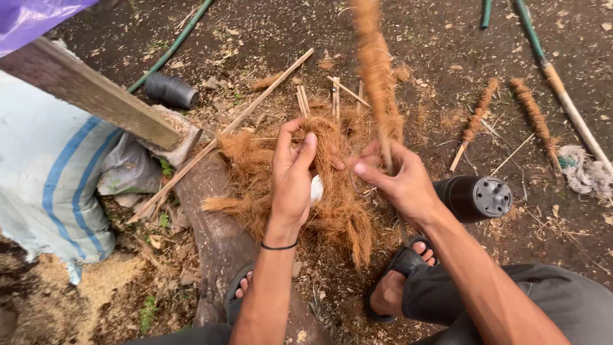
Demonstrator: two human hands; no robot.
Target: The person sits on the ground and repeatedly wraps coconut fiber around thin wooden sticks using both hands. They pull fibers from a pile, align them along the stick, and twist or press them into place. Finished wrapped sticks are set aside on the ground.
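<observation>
My left hand (290, 172) gripped a clump of coconut fibre (332, 191), half hiding something white I couldn't identify. My right hand (396, 182) pinched a fibre-wrapped stick (378, 70), its top blurred and cut off. A black pot (476, 198) lay just beside my right wrist; finished sticks (476, 118) lay beyond on the soil.

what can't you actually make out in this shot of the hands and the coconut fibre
- Fibre-wrapped stick, head view: blurred, top cut off by the upper edge.
- White object: mostly hidden behind the left hand; its kind is unclear.
- Right hand: its fingers close on the stick, the grip point buried in fibre.
- Pile of coconut fibre: covers whatever lies beneath it.
- Purple sheet: cut off by the top-left corner.
</observation>
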